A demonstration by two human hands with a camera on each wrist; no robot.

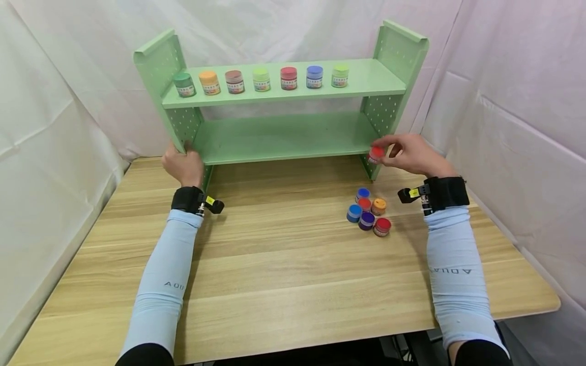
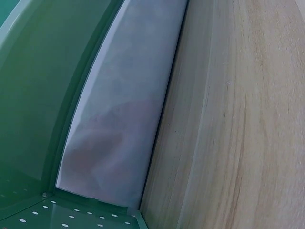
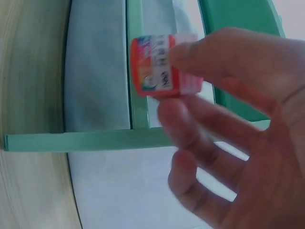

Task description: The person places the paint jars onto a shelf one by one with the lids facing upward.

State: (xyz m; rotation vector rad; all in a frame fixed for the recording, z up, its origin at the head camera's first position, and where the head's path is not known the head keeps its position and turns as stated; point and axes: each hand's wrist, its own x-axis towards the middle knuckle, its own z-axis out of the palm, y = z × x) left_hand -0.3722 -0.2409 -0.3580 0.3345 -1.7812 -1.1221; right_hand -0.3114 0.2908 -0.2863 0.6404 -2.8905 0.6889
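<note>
In the head view my right hand [image 1: 414, 154] pinches a small red paint jar [image 1: 376, 154] between thumb and fingers, in front of the rack's right side panel. Up close in the right wrist view, the jar [image 3: 159, 64] lies on its side with its printed label showing, held by the fingertips. My left hand [image 1: 184, 165] grips the front edge of the left side panel [image 1: 185, 122] of a green two-tier shelf rack [image 1: 284, 136]; some of its fingers are hidden. Several paint jars with coloured lids, such as a dark green jar [image 1: 184, 85], line the upper tier [image 1: 366, 81].
On the wooden table [image 1: 274, 254], below the rack's right end, several more paint jars stand in a tight cluster, among them an orange jar [image 1: 378, 206], a purple jar [image 1: 367, 220] and a dark red jar [image 1: 382, 226]. White cloth [image 1: 513, 127] hangs behind and at both sides.
</note>
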